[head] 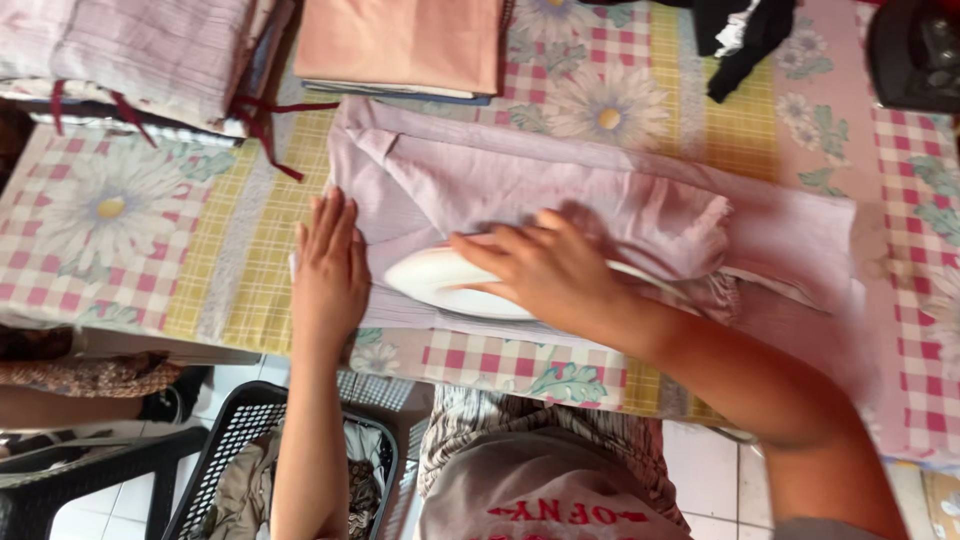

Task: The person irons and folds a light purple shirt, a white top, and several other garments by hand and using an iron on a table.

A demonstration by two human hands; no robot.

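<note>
Broadly spread across the bench (120, 250): a checked, flower-printed cover, carrying folded piles at the far edge, a striped pale stack (130, 50) to the left and a peach-coloured folded cloth (400, 40) beside it. Dark garment (740, 40) farther right, near a black object at the corner, too cropped to identify.

Lying mid-bench, long axis running left to right: a lilac garment (560, 190), bunched and creased toward its right end, flatter at the left.

Resting on the near-left part of that garment: a white iron (440, 285), nose pointing left, along the cloth's long axis.

Wrapped over the iron's top: right hand (550, 270), grip closed around the handle, fingers curled toward the left.

Just beside the iron's nose, slightly apart from it: left hand (330, 265), grip spread flat, palm pressing the garment's left edge against the bench. Nearer of the two hands to the uncreased end.

Below the bench edge: a black laundry basket (230, 440) with crumpled cloth inside.
</note>
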